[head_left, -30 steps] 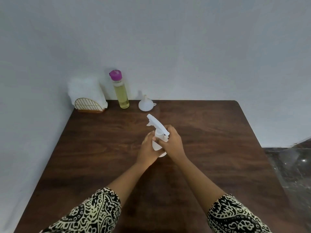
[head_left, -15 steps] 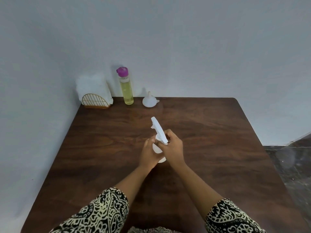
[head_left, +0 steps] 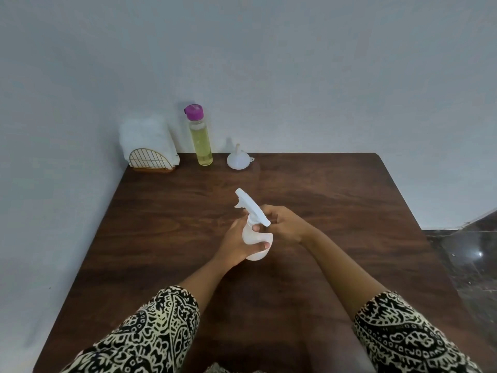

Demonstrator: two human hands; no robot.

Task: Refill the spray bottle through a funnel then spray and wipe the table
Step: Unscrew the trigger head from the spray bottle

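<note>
A white spray bottle [head_left: 255, 238] stands on the dark wooden table [head_left: 166, 238] near its middle. My left hand [head_left: 236, 244] wraps around the bottle's round body. My right hand [head_left: 285, 224] grips the neck just under the white trigger head [head_left: 248, 204], whose nozzle points toward the far left. A white funnel [head_left: 238, 158] rests mouth down at the back edge. Beside it on the left is a tall clear bottle [head_left: 200, 138] of yellow liquid with a purple cap.
A gold wire holder [head_left: 149, 160] with white napkins stands in the back left corner. Walls close the table off at the back and left. On the right the table ends over a dark tiled floor [head_left: 470, 257].
The trigger head has turned on the bottle between my hands and now points more to the far left. The view has shifted slightly; the bottle stays in the same spot.
</note>
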